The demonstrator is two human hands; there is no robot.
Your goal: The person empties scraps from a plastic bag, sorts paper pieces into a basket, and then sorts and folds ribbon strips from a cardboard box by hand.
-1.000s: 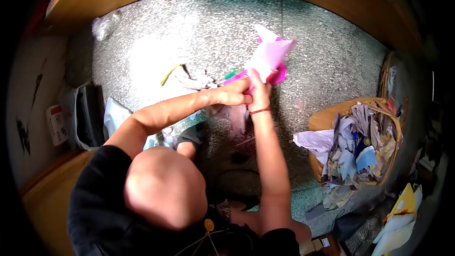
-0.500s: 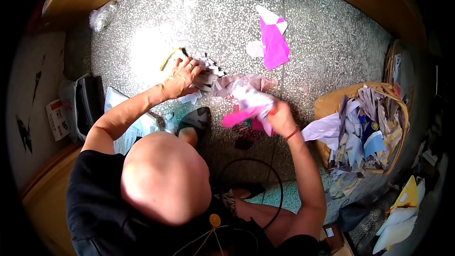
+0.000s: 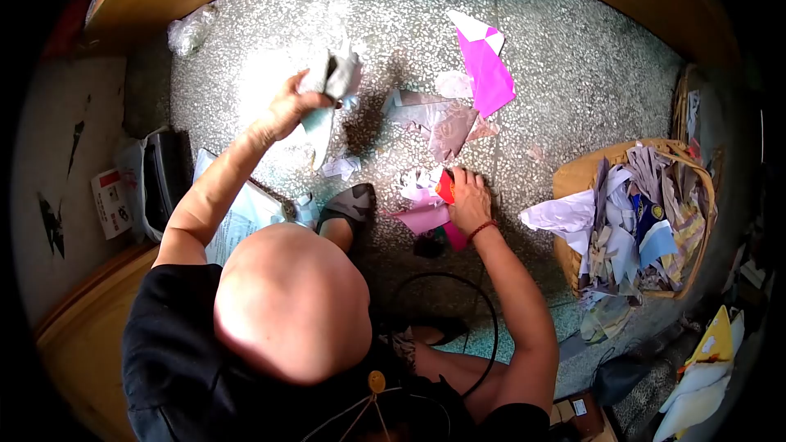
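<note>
Scraps [image 3: 344,74] hang in my left hand's [image 3: 286,108] grasp, above the floor [image 3: 573,82]. My right hand [image 3: 470,203] touches the red piece [image 3: 444,187] near pink paper [image 3: 426,218]; I cannot tell whether it grips.

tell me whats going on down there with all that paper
A person in black is using both hands over a speckled floor. The left hand holds up a blurred grey-white bundle. The right hand is down at a red piece beside pink paper; its grip is unclear. A magenta and white sheet lies farther out, and a basket stuffed with scraps stands at the right.
</note>
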